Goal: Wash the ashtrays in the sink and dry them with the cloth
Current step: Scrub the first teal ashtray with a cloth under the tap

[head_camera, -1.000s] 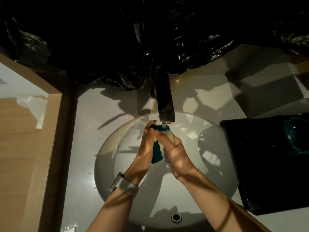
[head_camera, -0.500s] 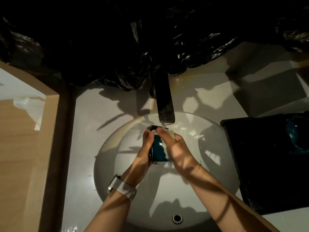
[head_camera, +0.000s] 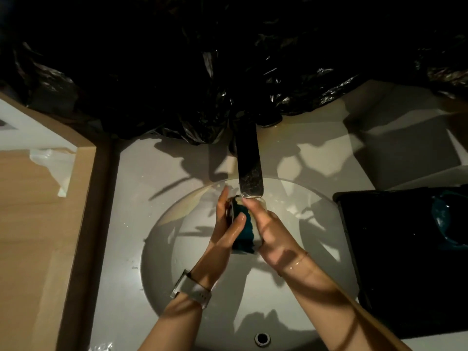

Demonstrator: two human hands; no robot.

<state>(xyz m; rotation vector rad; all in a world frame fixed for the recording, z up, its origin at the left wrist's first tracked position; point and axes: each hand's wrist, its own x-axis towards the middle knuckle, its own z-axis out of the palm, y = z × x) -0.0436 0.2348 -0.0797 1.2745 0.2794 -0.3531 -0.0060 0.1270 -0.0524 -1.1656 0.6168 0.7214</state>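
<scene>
Since a moment ago I have turned the ashtray (head_camera: pixel 243 230) more on edge between my hands, so its dark teal glazed side faces up and its pale underside shows along the right. It sits directly under the flat, spotted metal spout of the tap (head_camera: pixel 249 171), over the back half of the round white sink (head_camera: pixel 162 249). My left hand (head_camera: pixel 224 233) curls around its left rim, thumb laid wet and glossy across the teal face. My right hand (head_camera: pixel 269 230) wraps the pale right side, fingertips up near the spout. Both hands hold the ashtray. A pale strap watch (head_camera: pixel 192 291) sits on my left wrist. On the worktop's right edge lies a black rectangular tray (head_camera: pixel 395 262) with a second teal ashtray (head_camera: pixel 449 224) at its far right end. Crinkled black plastic sheeting (head_camera: pixel 177 84) drapes along the worktop's back edge. A wood-grain panel (head_camera: pixel 38 236) borders the left edge.
</scene>
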